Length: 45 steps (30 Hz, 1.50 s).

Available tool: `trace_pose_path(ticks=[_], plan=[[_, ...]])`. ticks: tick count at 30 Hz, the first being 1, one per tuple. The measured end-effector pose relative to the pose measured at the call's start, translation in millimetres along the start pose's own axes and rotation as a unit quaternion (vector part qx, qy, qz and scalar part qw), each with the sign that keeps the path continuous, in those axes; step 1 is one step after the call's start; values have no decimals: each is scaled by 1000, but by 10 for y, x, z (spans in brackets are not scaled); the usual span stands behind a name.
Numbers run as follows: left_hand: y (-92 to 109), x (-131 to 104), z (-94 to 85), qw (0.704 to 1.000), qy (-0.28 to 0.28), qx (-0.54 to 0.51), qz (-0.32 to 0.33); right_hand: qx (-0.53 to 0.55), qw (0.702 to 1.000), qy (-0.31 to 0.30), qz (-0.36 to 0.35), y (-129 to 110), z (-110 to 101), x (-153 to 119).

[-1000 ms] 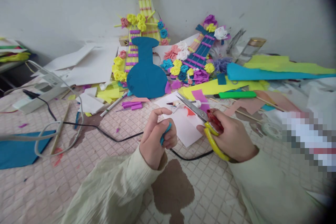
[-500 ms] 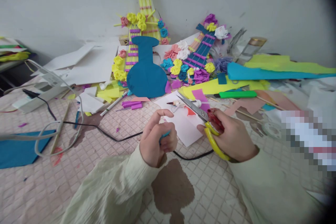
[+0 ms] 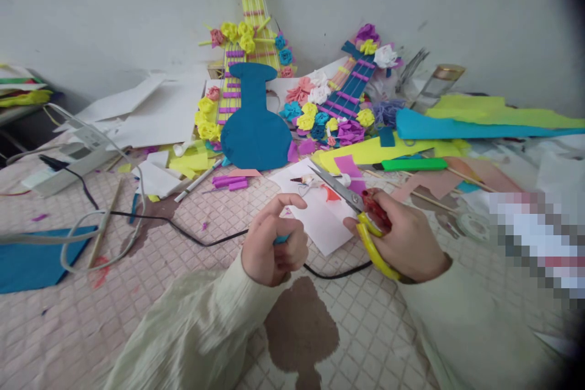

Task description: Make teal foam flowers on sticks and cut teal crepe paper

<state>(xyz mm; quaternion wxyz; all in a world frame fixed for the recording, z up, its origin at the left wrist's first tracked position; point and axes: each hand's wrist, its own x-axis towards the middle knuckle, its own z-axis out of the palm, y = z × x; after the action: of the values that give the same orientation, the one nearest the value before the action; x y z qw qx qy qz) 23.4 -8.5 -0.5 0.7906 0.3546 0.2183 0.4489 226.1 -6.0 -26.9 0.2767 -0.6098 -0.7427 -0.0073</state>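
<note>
My left hand (image 3: 272, 247) is curled closed above the table, its index finger bent outward. A small blue piece (image 3: 281, 239), which looks like paper, shows between its fingers; most of it is hidden. In my right hand (image 3: 414, 241) is a pair of scissors (image 3: 340, 187) with yellow and red handles. Their blades are together or nearly so and point up and left. Below and beyond the blades lies a white sheet (image 3: 326, 234). On that sheet are an orange-red scrap (image 3: 333, 194) and a white object with a dark pointed tip (image 3: 297, 180).
A blue guitar-shaped cutout (image 3: 256, 140) leans against decorated paper guitars (image 3: 347, 100) at the back. A green cutter (image 3: 414, 164) lies among colored paper on the right. A black cable (image 3: 201, 244) crosses the table. A power strip (image 3: 50, 173) sits at left.
My left hand has shifted slightly left and up, and its fingers have changed position a little around the blue piece. My right hand with the scissors stays nearly still.
</note>
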Motion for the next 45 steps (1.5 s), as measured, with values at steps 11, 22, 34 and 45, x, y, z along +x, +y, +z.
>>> trace_pose_path(ticks=[11,22,34,45], plan=[[7,58,-51,996,-21,-78,-41,0,1000,20,-18,10,7,-12],[-16,51,-42,998,-8,-60,-6,0,1000,24,-20,2,3,-7],[-167,-5,94,971,70,108,200,-4,999,34,-18,7,16,-10],[-235,-63,125,880,96,358,296,-12,999,20,-24,-14,-8,1]])
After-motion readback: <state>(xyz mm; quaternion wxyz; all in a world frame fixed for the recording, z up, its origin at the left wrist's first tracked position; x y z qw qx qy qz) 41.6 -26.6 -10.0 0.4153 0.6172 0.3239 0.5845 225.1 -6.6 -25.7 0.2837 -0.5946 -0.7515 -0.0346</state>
